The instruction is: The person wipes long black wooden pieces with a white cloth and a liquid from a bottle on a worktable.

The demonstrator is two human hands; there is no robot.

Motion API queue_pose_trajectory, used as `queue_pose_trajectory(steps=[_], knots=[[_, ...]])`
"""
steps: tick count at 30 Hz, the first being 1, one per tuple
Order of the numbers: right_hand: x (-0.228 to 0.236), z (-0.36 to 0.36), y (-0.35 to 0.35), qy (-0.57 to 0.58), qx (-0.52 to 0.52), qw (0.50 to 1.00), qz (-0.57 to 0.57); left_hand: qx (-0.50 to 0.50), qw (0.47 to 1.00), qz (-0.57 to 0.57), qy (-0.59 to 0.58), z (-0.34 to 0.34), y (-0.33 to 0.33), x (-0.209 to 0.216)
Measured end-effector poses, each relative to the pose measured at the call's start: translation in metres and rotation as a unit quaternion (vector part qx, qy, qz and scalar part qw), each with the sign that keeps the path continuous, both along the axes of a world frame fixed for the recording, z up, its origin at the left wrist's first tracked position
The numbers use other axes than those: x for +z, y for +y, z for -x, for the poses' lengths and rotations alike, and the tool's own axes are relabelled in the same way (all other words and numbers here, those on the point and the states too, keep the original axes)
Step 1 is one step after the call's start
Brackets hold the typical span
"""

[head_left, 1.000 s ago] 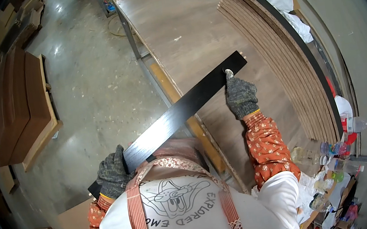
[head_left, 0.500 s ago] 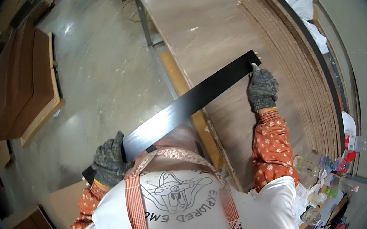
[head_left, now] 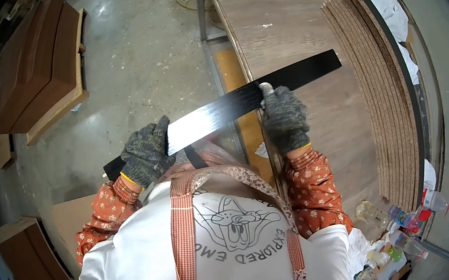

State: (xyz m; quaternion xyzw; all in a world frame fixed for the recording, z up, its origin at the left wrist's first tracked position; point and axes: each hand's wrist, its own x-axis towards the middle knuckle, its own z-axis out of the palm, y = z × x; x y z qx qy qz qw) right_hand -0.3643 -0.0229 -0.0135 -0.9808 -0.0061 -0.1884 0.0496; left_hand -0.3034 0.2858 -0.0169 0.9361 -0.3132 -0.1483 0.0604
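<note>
A long, narrow black board (head_left: 215, 112) with a glossy face lies slantwise in front of my body, its right end higher and reaching over the worktable. My left hand (head_left: 145, 152), in a grey knit glove, grips it close to the left end, where wooden pegs seem to stick out. Right of the board's middle, my gloved right hand (head_left: 285, 116) holds the lower edge with the thumb on the upper face. The fingers under the board are hidden from view.
A row of particleboard strips (head_left: 374, 92) stands on the right of the wooden worktable (head_left: 300, 22). Plastic bottles (head_left: 373, 214) and white wrapping cluster at the near right. To the left, brown panels (head_left: 36, 68) are stacked on a pallet, with another brown stack (head_left: 27, 259) nearer.
My right hand has slid from the board's right end toward its middle. The board has become flatter in angle, and my left hand has moved up and right with its end.
</note>
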Motion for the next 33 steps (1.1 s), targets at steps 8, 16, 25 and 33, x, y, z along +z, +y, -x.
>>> queue_pose_trajectory(steps=[8,16,25,33], knots=[[-0.005,-0.002,0.009,-0.020,0.014,0.999,0.045,0.015,1.000,-0.010,0.025,0.008,-0.006,0.005],[-0.021,0.000,-0.009,0.025,-0.022,0.991,0.127,0.036,0.999,0.001,0.020,0.017,0.001,0.014],[0.008,0.003,-0.137,-0.074,-0.215,0.973,0.045,0.162,0.812,0.081,0.555,-0.027,0.043,0.039],[-0.005,-0.025,0.041,-0.085,0.127,0.988,0.008,0.142,0.897,-0.066,0.414,-0.035,0.016,0.038]])
